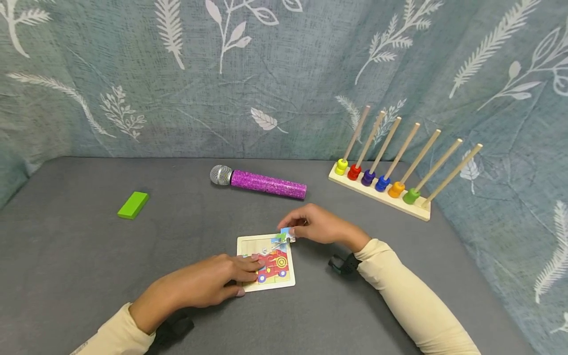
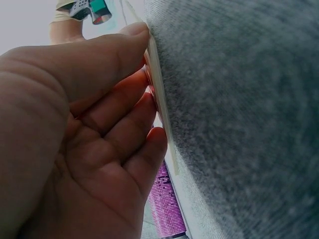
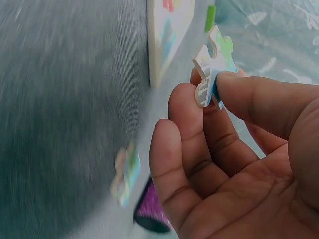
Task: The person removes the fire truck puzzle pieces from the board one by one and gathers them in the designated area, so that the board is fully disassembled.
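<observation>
A square wooden jigsaw puzzle tray (image 1: 293,276) lies on the table, with a red vehicle picture partly assembled inside it. Its upper-left part shows bare wood. My left hand (image 1: 208,281) rests on the tray's left side, fingers lying over the picture and thumb at the near-left edge. Just above the upper-right corner, my right hand (image 1: 321,224) pinches a puzzle piece (image 3: 222,57) between thumb and fingers. This piece has blue, green and white printing. In the right wrist view, another puzzle piece (image 3: 127,172) lies on the table beyond the hand; the head view hides it.
Behind the tray lies a purple glittery microphone (image 1: 268,184). A green block (image 1: 133,205) sits at the left. At the back right stands a wooden peg rack (image 1: 377,192) with coloured rings on upright rods. A patterned cloth (image 1: 177,108) hangs behind the table.
</observation>
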The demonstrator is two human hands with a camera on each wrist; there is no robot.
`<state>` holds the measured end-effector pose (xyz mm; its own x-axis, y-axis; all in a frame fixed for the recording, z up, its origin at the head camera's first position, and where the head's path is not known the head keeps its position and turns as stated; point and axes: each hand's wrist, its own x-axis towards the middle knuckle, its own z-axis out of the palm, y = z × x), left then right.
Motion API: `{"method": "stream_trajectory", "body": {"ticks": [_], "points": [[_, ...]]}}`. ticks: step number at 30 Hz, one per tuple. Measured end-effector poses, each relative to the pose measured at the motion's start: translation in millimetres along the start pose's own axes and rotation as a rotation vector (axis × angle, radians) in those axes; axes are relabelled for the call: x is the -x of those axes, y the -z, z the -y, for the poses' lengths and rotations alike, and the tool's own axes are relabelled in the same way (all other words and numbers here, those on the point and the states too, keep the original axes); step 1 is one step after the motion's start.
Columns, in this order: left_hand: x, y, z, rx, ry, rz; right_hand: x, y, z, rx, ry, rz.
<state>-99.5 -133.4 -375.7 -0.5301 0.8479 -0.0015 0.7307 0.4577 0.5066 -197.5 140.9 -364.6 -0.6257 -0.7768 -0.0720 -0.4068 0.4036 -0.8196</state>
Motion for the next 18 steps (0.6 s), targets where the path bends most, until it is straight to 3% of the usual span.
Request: {"method": "stream_trajectory", "body": {"ticks": [10, 18], "points": [[1.0, -2.1, 1.0, -0.024, -0.017, -0.016, 24.1, 24.9, -8.1, 0.03, -0.068, -0.074], [0.5, -2.3, 0.4, -0.041, -0.028, -0.018, 33.7, 30.5, -13.6, 0.078, -0.069, -0.084]]}}
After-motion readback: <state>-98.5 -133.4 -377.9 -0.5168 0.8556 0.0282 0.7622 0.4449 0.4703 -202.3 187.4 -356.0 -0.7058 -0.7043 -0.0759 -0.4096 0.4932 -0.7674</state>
